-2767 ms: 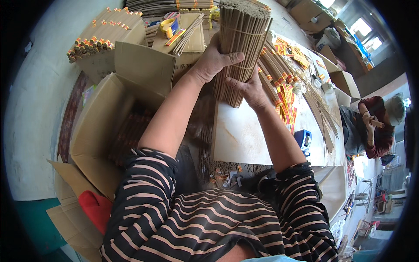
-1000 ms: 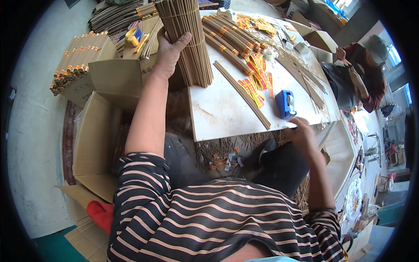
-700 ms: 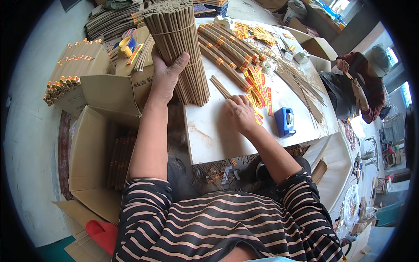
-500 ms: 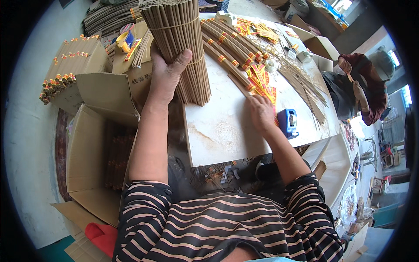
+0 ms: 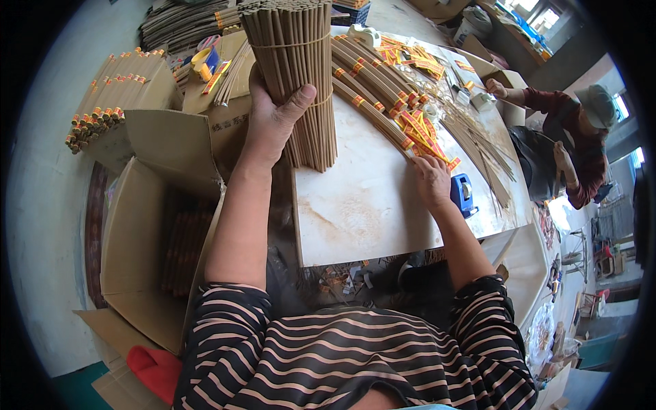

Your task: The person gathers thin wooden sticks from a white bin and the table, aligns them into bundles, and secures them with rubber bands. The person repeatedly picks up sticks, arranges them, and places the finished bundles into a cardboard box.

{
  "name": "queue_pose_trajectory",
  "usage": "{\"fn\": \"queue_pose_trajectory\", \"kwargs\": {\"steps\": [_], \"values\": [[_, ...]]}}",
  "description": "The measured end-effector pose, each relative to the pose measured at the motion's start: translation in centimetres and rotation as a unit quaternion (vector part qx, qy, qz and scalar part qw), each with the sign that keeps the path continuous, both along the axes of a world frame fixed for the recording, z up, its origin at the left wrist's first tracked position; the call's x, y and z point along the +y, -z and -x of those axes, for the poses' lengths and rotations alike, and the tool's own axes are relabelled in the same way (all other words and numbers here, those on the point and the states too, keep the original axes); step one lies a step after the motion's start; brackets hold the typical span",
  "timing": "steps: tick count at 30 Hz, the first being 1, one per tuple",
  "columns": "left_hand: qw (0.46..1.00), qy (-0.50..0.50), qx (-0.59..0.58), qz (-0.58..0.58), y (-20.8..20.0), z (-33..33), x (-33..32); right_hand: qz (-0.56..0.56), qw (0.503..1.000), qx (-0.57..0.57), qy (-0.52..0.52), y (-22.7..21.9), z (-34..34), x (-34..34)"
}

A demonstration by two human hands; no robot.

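My left hand (image 5: pixel 277 119) is closed around a thick upright bundle of brown incense sticks (image 5: pixel 290 75), held by rubber bands, over the table's left edge. Its thumb lies across the front of the sticks. My right hand (image 5: pixel 432 179) rests low over the white table (image 5: pixel 355 219), fingers curled together at the near end of a slim incense bundle (image 5: pixel 372 116) with red-and-yellow bands. What its fingertips hold, if anything, is hidden. Close beside it are loose red-and-yellow paper labels (image 5: pixel 424 133) and a blue tape dispenser (image 5: pixel 463 195).
Several banded bundles (image 5: pixel 383 78) and loose sticks (image 5: pixel 478 147) lie across the table. An open cardboard box (image 5: pixel 133 246) with dark bundles inside stands at left; banded bundles (image 5: pixel 116 96) are stacked behind it. A co-worker (image 5: pixel 574 137) sits at the right, one hand by the table edge.
The view has shifted slightly, moving the scene to the right. Both my hands keep nearly the same places. The co-worker's hands have moved apart, one reaching toward the table.
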State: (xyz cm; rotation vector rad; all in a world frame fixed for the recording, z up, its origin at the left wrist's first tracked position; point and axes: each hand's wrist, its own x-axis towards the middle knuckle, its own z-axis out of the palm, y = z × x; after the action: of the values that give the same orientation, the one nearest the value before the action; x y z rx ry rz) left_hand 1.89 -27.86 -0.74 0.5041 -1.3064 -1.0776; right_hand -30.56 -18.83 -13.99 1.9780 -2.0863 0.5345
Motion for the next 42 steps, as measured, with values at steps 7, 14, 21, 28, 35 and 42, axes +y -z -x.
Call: {"fn": "queue_pose_trajectory", "kwargs": {"steps": [7,14,21,28,35,42], "values": [[1.0,0.0,-0.013,0.009,-0.1,-0.2,-0.1,0.051,0.997,0.006,-0.051,-1.9,-4.2,-3.1],[1.0,-0.007,-0.019,0.007,-0.2,0.0,-0.2,-0.122,0.99,0.052,0.047,-3.3,-5.3,-10.4],[1.0,-0.014,-0.024,-0.004,-0.3,0.1,-0.1,0.005,0.997,0.07,-0.029,-3.9,-6.5,-13.1],[1.0,-0.004,-0.009,-0.02,-0.4,0.3,-0.1,-0.051,0.994,0.049,0.084,-7.0,-3.5,-19.1],[1.0,-0.016,-0.026,-0.003,-0.4,0.7,-0.4,-0.068,0.994,0.017,0.082,-6.5,-4.5,-20.2],[0.999,-0.032,-0.039,-0.016,0.1,1.0,-0.4,-0.061,0.986,0.15,-0.027,-2.7,-6.5,-17.9]]}}
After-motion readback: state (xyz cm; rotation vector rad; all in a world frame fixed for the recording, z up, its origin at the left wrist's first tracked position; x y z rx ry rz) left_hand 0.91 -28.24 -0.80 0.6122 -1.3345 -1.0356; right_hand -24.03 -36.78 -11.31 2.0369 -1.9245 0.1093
